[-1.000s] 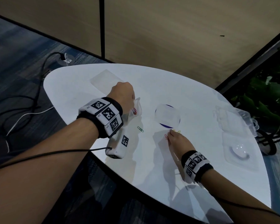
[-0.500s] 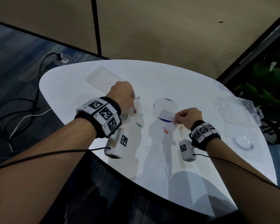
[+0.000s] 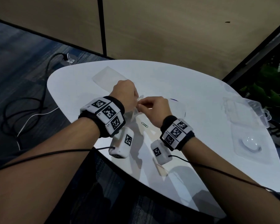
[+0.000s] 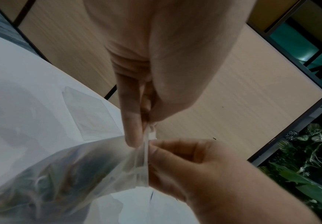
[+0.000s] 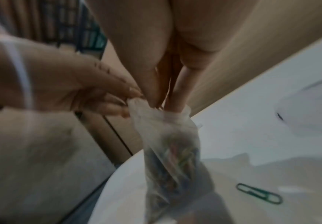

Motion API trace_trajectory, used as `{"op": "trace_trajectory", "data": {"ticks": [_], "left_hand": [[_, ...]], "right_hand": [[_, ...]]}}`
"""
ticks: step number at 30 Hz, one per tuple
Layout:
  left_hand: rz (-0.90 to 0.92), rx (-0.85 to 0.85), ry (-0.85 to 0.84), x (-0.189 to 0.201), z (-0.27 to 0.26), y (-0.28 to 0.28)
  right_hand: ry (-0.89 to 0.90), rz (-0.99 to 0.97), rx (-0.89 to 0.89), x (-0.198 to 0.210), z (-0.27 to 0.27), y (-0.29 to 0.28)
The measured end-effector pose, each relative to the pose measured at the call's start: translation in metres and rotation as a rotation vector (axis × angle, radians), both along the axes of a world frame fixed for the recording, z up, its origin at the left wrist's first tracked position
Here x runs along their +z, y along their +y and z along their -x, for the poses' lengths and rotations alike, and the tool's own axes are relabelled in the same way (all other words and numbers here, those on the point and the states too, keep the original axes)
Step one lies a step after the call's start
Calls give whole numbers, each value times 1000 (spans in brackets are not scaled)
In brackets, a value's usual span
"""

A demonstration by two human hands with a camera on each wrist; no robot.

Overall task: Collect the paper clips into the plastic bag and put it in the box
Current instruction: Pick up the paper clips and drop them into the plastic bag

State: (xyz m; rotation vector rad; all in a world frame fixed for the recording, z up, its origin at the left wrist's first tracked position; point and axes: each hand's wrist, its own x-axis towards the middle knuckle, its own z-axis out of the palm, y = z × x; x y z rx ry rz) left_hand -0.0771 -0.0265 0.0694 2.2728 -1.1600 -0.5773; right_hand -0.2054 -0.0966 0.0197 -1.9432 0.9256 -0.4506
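My left hand [image 3: 132, 98] pinches the rim of a small clear plastic bag [image 3: 133, 114] and holds it up above the white table [image 3: 200, 94]. In the right wrist view the bag [image 5: 171, 151] holds several coloured paper clips. My right hand [image 3: 142, 107] has its thumb and fingertips pinched together at the bag's mouth [image 5: 164, 106], with thin orange paper clips between them. One green paper clip [image 3: 144, 124] lies on the table just below the hands, and it is also seen in the right wrist view [image 5: 258, 193]. The open clear box [image 3: 247, 110] sits at the far right.
A round clear disc with a dark rim [image 3: 178, 109] lies right of the hands. A flat spare plastic bag [image 3: 107, 76] lies behind my left hand. A clear domed lid [image 3: 249, 145] rests near the right edge. Cables run across the floor at left.
My right hand picked clips off the table, lifted and moved left to the bag's mouth. The red and yellow clips by the disc are gone. My left hand still holds the bag.
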Motion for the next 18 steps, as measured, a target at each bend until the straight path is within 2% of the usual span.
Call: {"op": "trace_trajectory", "data": {"ticks": [2,5,7,9,11,13,15,18], "left_hand": [[5,6,1,0,-4,2],[20,27,2,0,-12,4],[24,35,7,2,-15,5],[17,26,-1,3,-15,6],[7,14,-7,4,-13,7],[-6,7,-10,4,-12,8],[-19,3,-12,3,-11,7],[-29,0,-5,4,-8,7]], "right_hand": [[30,96,87,4,-1,2],[-48,111,5,13,8,-8],[-30,183,-24,10,19,-16],[191,325,172,-8,32,-16],[557,453,510,-34,43,-7],[753,581,723,-61,55,1],[833,624,744,-78,67,2],[912,624,610,-84,78,-15]]}}
